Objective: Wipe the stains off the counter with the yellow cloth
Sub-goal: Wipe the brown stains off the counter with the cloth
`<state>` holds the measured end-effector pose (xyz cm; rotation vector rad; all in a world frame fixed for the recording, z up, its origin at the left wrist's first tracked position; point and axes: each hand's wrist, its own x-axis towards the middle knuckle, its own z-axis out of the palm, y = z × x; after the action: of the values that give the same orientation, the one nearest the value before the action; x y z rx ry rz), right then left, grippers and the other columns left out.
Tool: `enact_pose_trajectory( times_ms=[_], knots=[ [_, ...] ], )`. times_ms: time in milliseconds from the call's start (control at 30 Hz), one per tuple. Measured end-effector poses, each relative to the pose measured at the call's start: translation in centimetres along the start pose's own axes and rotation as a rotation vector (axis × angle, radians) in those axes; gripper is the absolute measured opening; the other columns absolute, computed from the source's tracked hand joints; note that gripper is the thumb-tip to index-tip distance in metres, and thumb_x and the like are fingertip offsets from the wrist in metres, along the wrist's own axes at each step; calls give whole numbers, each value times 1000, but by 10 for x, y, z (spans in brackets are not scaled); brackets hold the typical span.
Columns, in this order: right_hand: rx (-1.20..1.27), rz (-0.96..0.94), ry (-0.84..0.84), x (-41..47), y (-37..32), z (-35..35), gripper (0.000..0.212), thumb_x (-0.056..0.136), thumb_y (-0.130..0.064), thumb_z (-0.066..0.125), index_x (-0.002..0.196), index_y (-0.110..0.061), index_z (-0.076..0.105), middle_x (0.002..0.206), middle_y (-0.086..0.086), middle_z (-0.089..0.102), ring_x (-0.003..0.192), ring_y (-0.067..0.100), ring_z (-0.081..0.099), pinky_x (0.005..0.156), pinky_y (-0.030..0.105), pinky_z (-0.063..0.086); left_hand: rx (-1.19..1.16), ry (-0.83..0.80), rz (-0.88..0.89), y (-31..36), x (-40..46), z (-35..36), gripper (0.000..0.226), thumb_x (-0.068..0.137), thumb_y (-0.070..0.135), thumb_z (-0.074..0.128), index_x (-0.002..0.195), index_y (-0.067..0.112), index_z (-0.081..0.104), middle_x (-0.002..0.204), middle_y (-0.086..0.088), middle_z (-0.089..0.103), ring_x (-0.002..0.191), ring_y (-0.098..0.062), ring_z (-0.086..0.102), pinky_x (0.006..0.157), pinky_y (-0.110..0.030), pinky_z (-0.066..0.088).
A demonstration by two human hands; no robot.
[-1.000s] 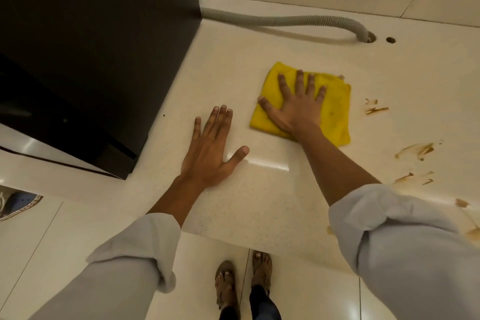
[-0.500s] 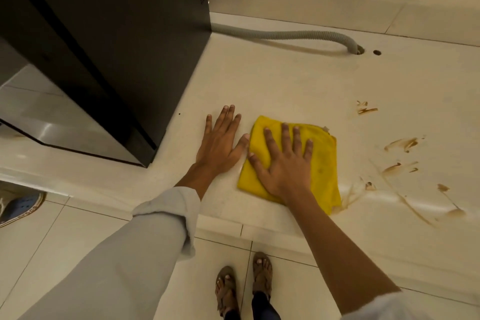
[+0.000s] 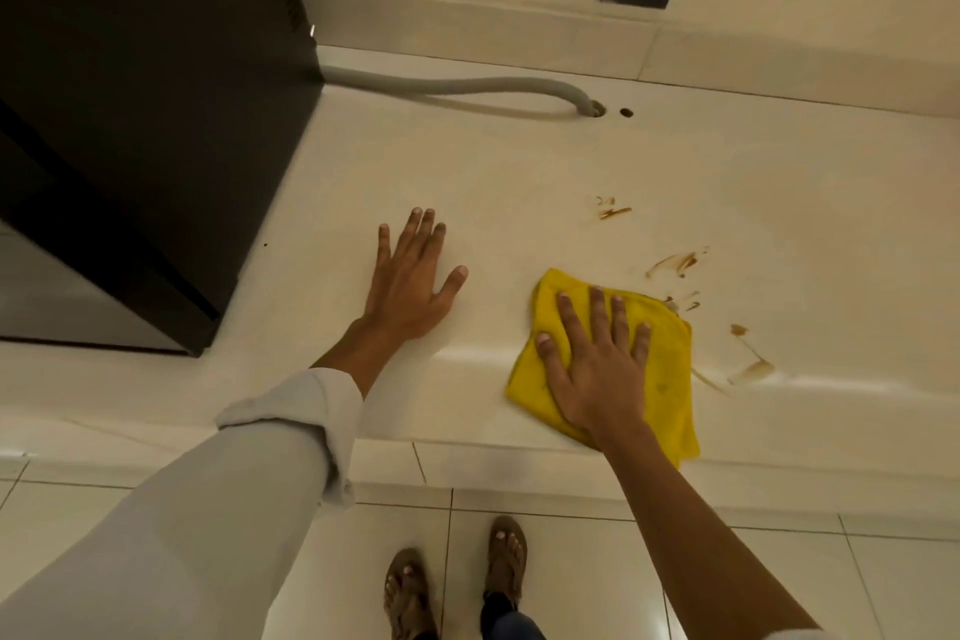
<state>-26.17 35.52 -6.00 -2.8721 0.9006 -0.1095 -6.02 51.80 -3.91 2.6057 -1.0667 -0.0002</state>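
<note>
Cream stone counter [image 3: 519,161]: it filled most of the view; the stretch left of the cloth and around the left hand looked clean, while the part to the right was marked.
Black appliance [image 3: 145,94]: it stood at the counter's left end, well apart from the wiping, with a grey hose [image 3: 467,86] running from behind it to a hole near the back wall.
Yellow cloth [image 3: 670,379]: it lay flat and loosely folded near the front edge, its near corner reaching over the rounded lip, its far right corner just touching the closest smears.
Right hand [image 3: 597,364]: it lay palm down on the cloth with fingers spread apart, pressing the cloth to the counter, not gripping it.
Left hand [image 3: 410,286]: it lay flat and open on bare counter, holding nothing, seemingly a brace.
Brown stains [image 3: 675,263]: several were left, namely a small pair furthest back, a streaked patch beyond the cloth, flecks at its corner, and a long smear with a blot [image 3: 750,369] by the front lip.
Progress: by my judgement the job was partly done at best; every visible mark lay to the cloth's right, so the wiping that remained lay that way.
</note>
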Motion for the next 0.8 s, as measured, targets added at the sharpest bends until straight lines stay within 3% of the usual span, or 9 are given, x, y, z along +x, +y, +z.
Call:
enact_pose_trajectory(
  times_ms=[333,500,800],
  knots=[
    [17,81,11,48,62,-5,65,94,-63,9,154,-38,15,165,6,14,152,31,3,119,61,0,-62,-35,16,67,47,39,74,91,52,18,150,8,20,162,-9,13,151,-19,1,120,-49,-7],
    [13,79,17,83,84,-7,65,95,-61,10,155,-36,14,165,8,14,152,33,4,119,62,0,-29,-13,-70,74,69,46,71,93,48,22,150,6,19,162,-10,11,151,-20,-1,120,-50,-8],
    [9,60,-20,162,97,-7,67,94,-62,9,155,-35,12,165,10,10,151,36,2,117,64,-1,30,-50,-116,71,83,55,83,88,60,11,152,7,9,163,-9,5,150,-18,-5,121,-49,-5]
  ],
)
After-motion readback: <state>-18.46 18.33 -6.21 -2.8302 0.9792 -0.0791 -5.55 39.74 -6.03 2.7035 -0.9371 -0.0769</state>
